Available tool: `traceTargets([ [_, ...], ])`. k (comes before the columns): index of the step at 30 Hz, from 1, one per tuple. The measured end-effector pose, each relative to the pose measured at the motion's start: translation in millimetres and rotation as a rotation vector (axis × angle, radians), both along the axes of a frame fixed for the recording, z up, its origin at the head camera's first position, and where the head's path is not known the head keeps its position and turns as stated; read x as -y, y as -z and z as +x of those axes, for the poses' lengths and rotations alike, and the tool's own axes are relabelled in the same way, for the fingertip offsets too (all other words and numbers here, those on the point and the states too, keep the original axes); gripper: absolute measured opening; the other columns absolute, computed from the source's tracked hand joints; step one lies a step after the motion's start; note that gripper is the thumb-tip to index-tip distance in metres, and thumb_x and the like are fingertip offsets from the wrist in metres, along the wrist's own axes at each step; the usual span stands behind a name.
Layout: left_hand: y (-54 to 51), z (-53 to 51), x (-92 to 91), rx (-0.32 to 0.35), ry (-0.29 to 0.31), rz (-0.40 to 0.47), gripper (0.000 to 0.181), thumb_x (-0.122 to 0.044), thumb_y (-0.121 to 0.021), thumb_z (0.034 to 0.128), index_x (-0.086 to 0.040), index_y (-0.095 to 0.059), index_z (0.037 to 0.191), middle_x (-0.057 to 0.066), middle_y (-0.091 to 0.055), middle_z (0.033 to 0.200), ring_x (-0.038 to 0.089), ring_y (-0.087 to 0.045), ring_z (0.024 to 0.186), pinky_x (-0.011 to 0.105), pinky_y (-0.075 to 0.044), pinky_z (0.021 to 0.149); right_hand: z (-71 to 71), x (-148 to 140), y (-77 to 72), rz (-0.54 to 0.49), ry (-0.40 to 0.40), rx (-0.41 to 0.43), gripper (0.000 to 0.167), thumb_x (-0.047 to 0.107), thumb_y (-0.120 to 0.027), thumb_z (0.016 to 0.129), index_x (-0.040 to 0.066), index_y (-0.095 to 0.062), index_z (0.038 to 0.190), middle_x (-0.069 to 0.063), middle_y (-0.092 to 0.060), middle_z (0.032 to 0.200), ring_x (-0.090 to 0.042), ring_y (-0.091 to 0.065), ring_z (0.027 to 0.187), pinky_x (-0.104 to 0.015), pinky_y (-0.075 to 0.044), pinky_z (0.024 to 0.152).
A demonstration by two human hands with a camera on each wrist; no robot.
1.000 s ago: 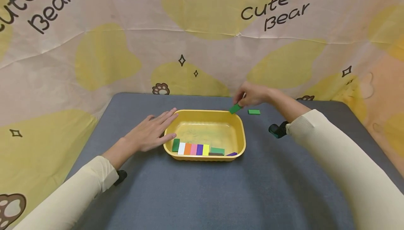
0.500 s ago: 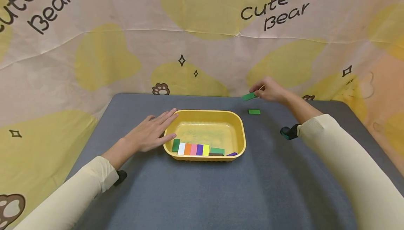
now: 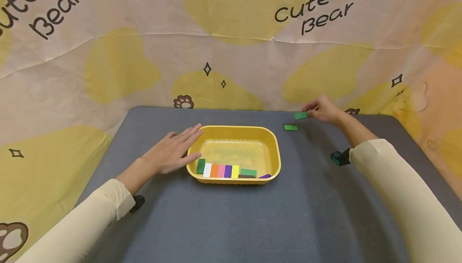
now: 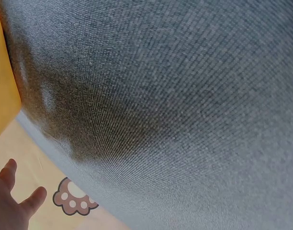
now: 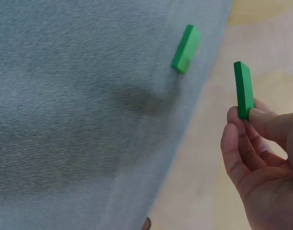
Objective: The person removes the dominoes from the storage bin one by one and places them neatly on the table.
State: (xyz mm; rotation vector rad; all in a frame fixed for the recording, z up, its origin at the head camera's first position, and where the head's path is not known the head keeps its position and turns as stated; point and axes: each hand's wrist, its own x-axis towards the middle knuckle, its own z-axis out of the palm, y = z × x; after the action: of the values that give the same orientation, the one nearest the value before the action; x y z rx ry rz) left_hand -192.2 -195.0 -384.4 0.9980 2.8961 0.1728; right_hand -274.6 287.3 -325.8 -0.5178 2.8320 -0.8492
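Between thumb and fingers, my right hand (image 3: pixel 325 110) pinches a green block (image 3: pixel 300 116), a thin rectangular piece seen upright in the right wrist view. A second green block (image 3: pixel 290 128) lies on the table just to the left and nearer me. My left hand (image 3: pixel 175 149) rests on the left rim of the yellow tray (image 3: pixel 234 181), fingers spread and straight. Inside the tray, along its near side, stands a row of white (image 3: pixel 207 170), orange, pink, purple and yellow blocks. A dark green block (image 3: pixel 201 166) is at the row's left end.
Right of the row, the tray also holds a lighter green block (image 3: pixel 248 172), a brown one (image 3: pixel 247 177) and a purple one (image 3: pixel 265 176). The grey table (image 3: pixel 231 223) ends at a printed cloth backdrop (image 3: pixel 234 34).
My right hand has carried the green block away from the tray's far right corner, rightward past the other green block. The left hand and the tray have stayed put.
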Motion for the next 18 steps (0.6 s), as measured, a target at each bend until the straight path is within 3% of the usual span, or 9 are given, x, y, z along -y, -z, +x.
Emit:
traceTargets([
  [5, 0.1, -0.1, 0.2, 0.003, -0.004, -0.002, 0.079, -0.062, -0.037, 0.0997, -0.016, -0.016, 0.161, 0.003, -0.011, 0.167, 0.026, -0.025, 0.149, 0.064, -0.029, 0.109, 1.9, -9, 10.8, -0.007, 0.007, -0.005, 0.018, -0.01, -0.057, 0.092, -0.014, -0.07, 0.104, -0.03, -0.069, 0.102, -0.04, -0.065, 0.09, -0.03, -0.05, 0.067],
  [13, -0.2, 1.3, -0.4, 0.011, -0.007, -0.011, 0.078, -0.059, -0.039, 0.1003, -0.017, -0.014, 0.161, 0.003, -0.009, 0.167, 0.026, -0.024, 0.15, 0.064, -0.028, 0.109, 6.5, -22, 23.4, 0.016, 0.028, 0.038, 0.022, -0.009, -0.053, 0.093, -0.016, -0.068, 0.108, -0.034, -0.065, 0.108, -0.043, -0.064, 0.094, -0.042, -0.053, 0.072],
  [18, -1.0, 1.7, -0.6, 0.005, -0.006, -0.005, 0.078, -0.058, -0.041, 0.1002, -0.016, -0.015, 0.161, 0.003, -0.01, 0.167, 0.026, -0.024, 0.149, 0.064, -0.029, 0.109, 8.6, -26, 28.7, 0.011, 0.047, 0.037, 0.023, -0.008, -0.053, 0.093, -0.016, -0.067, 0.109, -0.034, -0.066, 0.104, -0.039, -0.066, 0.087, -0.039, -0.053, 0.069],
])
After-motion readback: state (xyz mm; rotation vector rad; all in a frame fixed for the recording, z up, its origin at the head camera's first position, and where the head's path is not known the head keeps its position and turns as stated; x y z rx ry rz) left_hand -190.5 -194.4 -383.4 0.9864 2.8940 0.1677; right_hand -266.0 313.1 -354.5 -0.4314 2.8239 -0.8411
